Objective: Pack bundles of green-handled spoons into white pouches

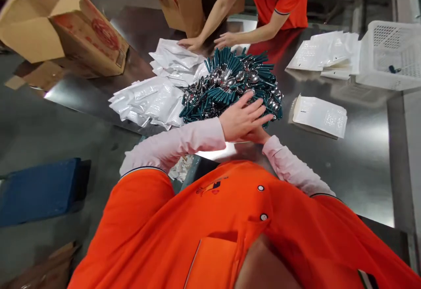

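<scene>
Just past the outstretched fingers [263,119] of the worker's left hand [235,124] lies a heap of spoons [226,89] with dark green handles [219,96], banked up on a steel table [365,166]. Some pieces are too crowded to identify. Step in hand, by my judgement: handling cutlery at the near edge of the heap. Taking up spoons next would call for the two hands to part and the fingertips to close on the handles, which point several ways.

Pose: the left forearm [161,148] reaches in from the left, pale sleeve [200,136] down to the wrist, back of the hand upward, fingers straight and spread apart, aimed to the right across the heap's near edge. No spoon shows clamped between them; whether they touch the heap, I cannot tell. The right hand [258,135] sits just below the left and is largely covered by it. Its fingers are hidden; whether they grip anything cannot be told.

Left of the fingers, against the heap's flank, lie white padded bags [153,98]; right of them, a small stack of white bags [319,115] lies apart from the heap. Across the heap from the fingers, a co-worker's hand [192,43] rests at further bags [176,59].
</scene>
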